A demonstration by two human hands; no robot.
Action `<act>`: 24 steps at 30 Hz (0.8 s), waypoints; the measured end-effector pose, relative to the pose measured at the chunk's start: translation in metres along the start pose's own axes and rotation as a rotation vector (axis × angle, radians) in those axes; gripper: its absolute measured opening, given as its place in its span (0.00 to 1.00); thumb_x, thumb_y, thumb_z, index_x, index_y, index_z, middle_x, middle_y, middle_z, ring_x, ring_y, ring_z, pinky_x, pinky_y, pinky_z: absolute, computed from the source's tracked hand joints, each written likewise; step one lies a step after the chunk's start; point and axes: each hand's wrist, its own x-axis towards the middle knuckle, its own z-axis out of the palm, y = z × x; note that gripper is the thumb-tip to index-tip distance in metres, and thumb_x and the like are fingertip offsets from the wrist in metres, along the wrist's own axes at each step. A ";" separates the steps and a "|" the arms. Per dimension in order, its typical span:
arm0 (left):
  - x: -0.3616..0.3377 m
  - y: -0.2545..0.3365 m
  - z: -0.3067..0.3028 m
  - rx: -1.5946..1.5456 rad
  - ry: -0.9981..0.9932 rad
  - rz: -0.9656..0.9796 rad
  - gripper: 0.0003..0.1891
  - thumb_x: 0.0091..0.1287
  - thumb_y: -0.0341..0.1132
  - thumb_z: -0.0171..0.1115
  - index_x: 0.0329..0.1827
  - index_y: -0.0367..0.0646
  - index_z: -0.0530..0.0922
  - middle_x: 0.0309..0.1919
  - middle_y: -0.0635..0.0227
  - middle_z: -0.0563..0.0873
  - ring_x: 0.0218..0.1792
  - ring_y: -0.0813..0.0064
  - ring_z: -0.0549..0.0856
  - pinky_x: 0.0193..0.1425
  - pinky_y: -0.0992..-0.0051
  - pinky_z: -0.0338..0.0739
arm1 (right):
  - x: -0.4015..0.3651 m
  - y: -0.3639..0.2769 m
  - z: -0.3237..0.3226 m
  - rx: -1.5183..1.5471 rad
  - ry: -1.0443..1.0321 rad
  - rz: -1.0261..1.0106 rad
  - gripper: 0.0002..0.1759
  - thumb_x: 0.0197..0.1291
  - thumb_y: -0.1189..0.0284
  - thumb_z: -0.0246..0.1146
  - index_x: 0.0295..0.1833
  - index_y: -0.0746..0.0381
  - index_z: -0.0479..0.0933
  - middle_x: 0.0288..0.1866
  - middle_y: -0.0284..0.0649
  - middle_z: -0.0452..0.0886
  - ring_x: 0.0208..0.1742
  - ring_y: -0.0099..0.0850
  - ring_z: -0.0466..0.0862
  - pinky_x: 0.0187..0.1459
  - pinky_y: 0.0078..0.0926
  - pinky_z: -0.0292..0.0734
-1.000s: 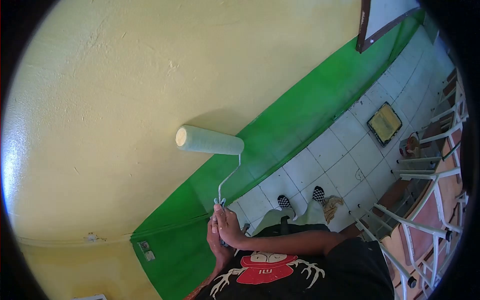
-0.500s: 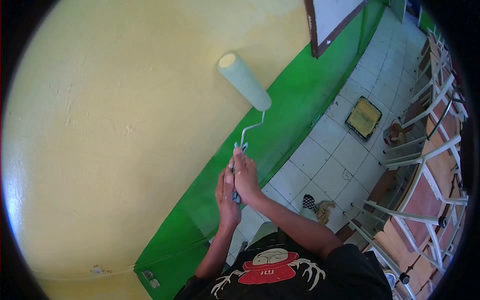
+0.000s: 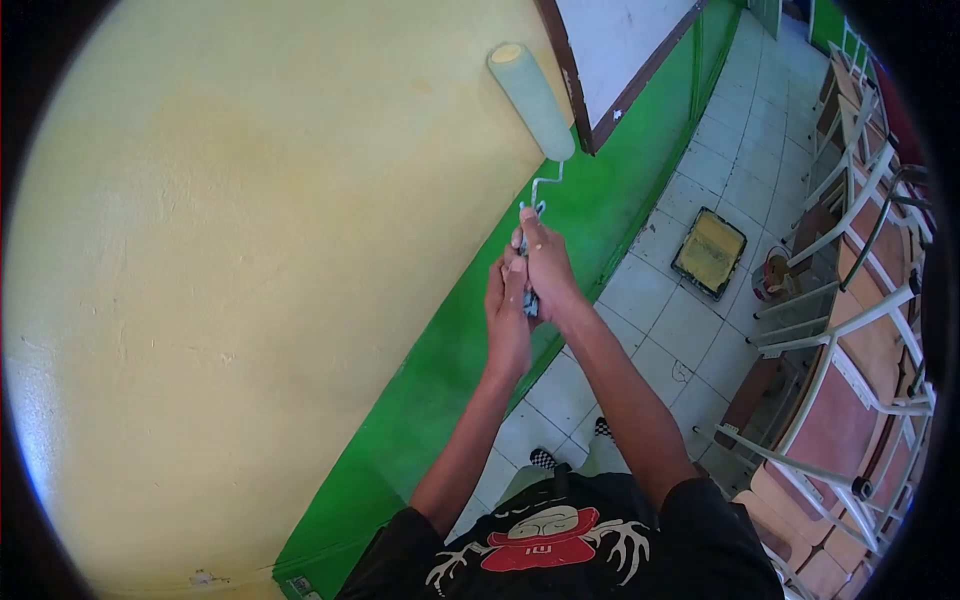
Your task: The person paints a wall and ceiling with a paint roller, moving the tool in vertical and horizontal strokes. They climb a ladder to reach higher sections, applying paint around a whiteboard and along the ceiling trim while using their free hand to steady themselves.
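Note:
A paint roller (image 3: 532, 103) with a pale, paint-covered sleeve lies against the yellow upper part of the wall (image 3: 280, 240), close to the brown frame of a white board (image 3: 625, 60). Both of my hands are wrapped round its handle. My right hand (image 3: 548, 262) grips higher up, thumb along the handle near the wire frame. Just below and to the left, my left hand (image 3: 508, 315) closes on the same handle, pressed against the right. Fingers cover most of the handle. Behind the hands runs the green lower band of the wall (image 3: 400, 425).
On the white tiled floor (image 3: 605, 340) stands a black paint tray (image 3: 711, 252) with yellow paint. Beside it is a small bucket (image 3: 773, 275). Stacked chairs and desks (image 3: 840, 400) line the right side. A wall socket (image 3: 302, 588) sits at the bottom left.
Both hands have carried the roller up and to the right along the wall, closer to the board's frame. My arms reach further out. The view has shifted slightly, and both shoes now show.

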 end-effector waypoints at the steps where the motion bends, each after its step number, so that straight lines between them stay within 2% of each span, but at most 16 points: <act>1: 0.008 0.000 0.007 0.002 -0.004 0.000 0.18 0.80 0.52 0.52 0.59 0.49 0.75 0.42 0.77 0.80 0.38 0.86 0.80 0.33 0.80 0.77 | 0.009 -0.004 -0.007 -0.006 -0.024 -0.019 0.24 0.79 0.51 0.52 0.36 0.59 0.67 0.17 0.33 0.66 0.14 0.25 0.66 0.16 0.25 0.62; 4: 0.019 0.000 0.016 -0.020 -0.019 0.008 0.19 0.81 0.52 0.52 0.61 0.48 0.74 0.43 0.76 0.80 0.40 0.85 0.81 0.34 0.79 0.79 | 0.026 -0.009 -0.009 -0.013 0.035 -0.057 0.24 0.79 0.51 0.52 0.35 0.59 0.67 0.17 0.34 0.67 0.15 0.25 0.67 0.16 0.26 0.62; 7: 0.010 -0.003 0.007 0.026 -0.019 0.041 0.20 0.81 0.52 0.52 0.64 0.47 0.74 0.44 0.76 0.81 0.42 0.85 0.82 0.36 0.79 0.80 | 0.008 -0.002 0.002 0.040 0.043 -0.018 0.25 0.79 0.50 0.52 0.35 0.60 0.67 0.17 0.34 0.68 0.15 0.26 0.68 0.17 0.27 0.63; 9: 0.000 -0.004 0.005 -0.003 0.065 0.075 0.21 0.81 0.51 0.52 0.65 0.47 0.74 0.45 0.75 0.81 0.43 0.85 0.82 0.35 0.80 0.80 | 0.002 0.009 -0.002 0.017 0.022 -0.020 0.25 0.79 0.50 0.52 0.34 0.60 0.67 0.17 0.34 0.68 0.15 0.27 0.68 0.17 0.27 0.63; 12: 0.007 -0.002 0.001 0.025 0.017 0.016 0.20 0.81 0.51 0.52 0.64 0.47 0.74 0.46 0.75 0.81 0.43 0.85 0.83 0.37 0.79 0.80 | 0.008 0.010 -0.005 -0.011 -0.012 -0.014 0.25 0.79 0.50 0.52 0.34 0.60 0.67 0.17 0.34 0.68 0.15 0.26 0.69 0.18 0.27 0.65; 15: 0.019 0.004 0.017 0.039 0.014 -0.015 0.20 0.81 0.51 0.52 0.64 0.47 0.74 0.46 0.75 0.81 0.43 0.85 0.82 0.37 0.78 0.79 | 0.026 -0.004 -0.012 0.033 -0.014 -0.051 0.26 0.78 0.49 0.53 0.34 0.60 0.68 0.16 0.34 0.68 0.15 0.25 0.68 0.18 0.27 0.64; 22: 0.005 -0.016 0.007 0.004 0.074 0.044 0.20 0.80 0.52 0.53 0.63 0.48 0.74 0.44 0.76 0.79 0.39 0.86 0.80 0.32 0.80 0.77 | 0.008 0.015 -0.014 -0.019 0.015 0.012 0.25 0.78 0.48 0.53 0.35 0.59 0.68 0.17 0.34 0.69 0.15 0.24 0.68 0.18 0.26 0.63; 24: 0.015 -0.017 0.000 0.076 0.002 0.036 0.22 0.79 0.53 0.54 0.65 0.47 0.74 0.46 0.74 0.81 0.41 0.84 0.81 0.37 0.78 0.80 | 0.013 0.010 -0.014 0.040 0.042 -0.010 0.26 0.78 0.50 0.53 0.33 0.59 0.69 0.18 0.32 0.70 0.15 0.22 0.67 0.17 0.23 0.60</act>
